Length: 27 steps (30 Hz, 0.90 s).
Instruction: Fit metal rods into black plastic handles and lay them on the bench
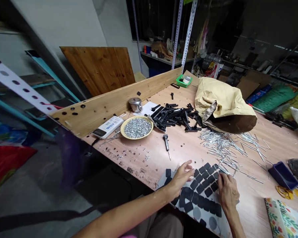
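Observation:
Many black rounded-square pads (pixel 208 192) lie in rough rows on a pale sheet (pixel 215 211) at the table's front edge. Above the left part of these pads is my left hand (pixel 181 178), open, its fingers apart and nothing in them. My right hand (pixel 227 191) is at the sheet's right side, fingers curled together beside the pads and the near ends of some thin metal rods (pixel 223 148). What its fingertips pinch is hidden. A black plastic part with a thin metal shaft (pixel 166 142) lies alone beyond my left hand.
A yellow dish (pixel 124 133) of small metal pieces sits left, near a scale (pixel 108 127) and a lidded metal pot (pixel 135 104). Behind lie piled black plastic parts (pixel 176 115) and a large paper bag (pixel 221 99). At right are a blue tray (pixel 283 175) and a floral packet (pixel 279 218).

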### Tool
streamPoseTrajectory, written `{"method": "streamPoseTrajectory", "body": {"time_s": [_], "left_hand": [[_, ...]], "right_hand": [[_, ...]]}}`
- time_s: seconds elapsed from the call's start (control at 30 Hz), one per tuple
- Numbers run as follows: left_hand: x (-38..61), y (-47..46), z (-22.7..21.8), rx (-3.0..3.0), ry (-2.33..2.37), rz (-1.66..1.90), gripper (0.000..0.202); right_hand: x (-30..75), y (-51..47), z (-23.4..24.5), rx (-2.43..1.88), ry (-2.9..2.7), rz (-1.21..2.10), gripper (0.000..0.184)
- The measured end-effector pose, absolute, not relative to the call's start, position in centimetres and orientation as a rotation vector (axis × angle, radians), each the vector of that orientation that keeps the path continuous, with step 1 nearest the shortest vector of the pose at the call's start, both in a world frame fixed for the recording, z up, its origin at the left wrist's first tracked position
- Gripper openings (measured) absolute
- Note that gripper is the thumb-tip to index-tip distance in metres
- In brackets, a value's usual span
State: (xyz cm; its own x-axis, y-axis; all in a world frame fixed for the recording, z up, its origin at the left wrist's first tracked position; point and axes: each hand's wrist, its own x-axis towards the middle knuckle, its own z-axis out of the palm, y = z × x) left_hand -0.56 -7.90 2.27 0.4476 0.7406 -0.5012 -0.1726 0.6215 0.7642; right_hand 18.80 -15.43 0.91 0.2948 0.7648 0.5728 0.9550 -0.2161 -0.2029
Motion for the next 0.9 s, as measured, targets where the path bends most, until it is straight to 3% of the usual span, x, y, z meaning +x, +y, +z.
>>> {"method": "streamPoseTrajectory", "body": {"time_s": [0.1,0.27,0.4,0.53,0.63,0.73,0.9], "left_hand": [[-1.0,-7.7,1.8,0.692,0.995,0.699,0.046],[-1.1,-7.6,1.8,0.717,0.999,0.782,0.044],[-1.5,-7.2,2.6,0.782,0.966,0.827,0.045],[-2.9,-5.6,3.0,0.890,0.996,0.914,0.047],[-4.3,-3.3,2.6,1.074,1.139,0.988,0.046],[-5.3,-0.8,1.4,1.408,1.456,0.948,0.047],[-5.6,1.1,-0.6,1.856,1.768,0.623,0.065]], "right_hand": [[20.3,-16.0,0.1,-2.023,-1.748,-0.581,0.039],[18.4,-17.0,-0.6,-1.738,-2.229,-0.346,0.031],[18.6,-16.7,-0.9,-1.899,-1.955,-0.404,0.032],[19.4,-16.4,-1.4,-1.714,-2.198,-0.296,0.036],[20.2,-16.3,-1.3,-1.933,-1.997,-0.485,0.041],[20.2,-16.4,-1.4,-1.937,-2.104,-0.548,0.040],[18.8,-16.8,-2.1,-1.937,-2.128,-0.624,0.037]]}}
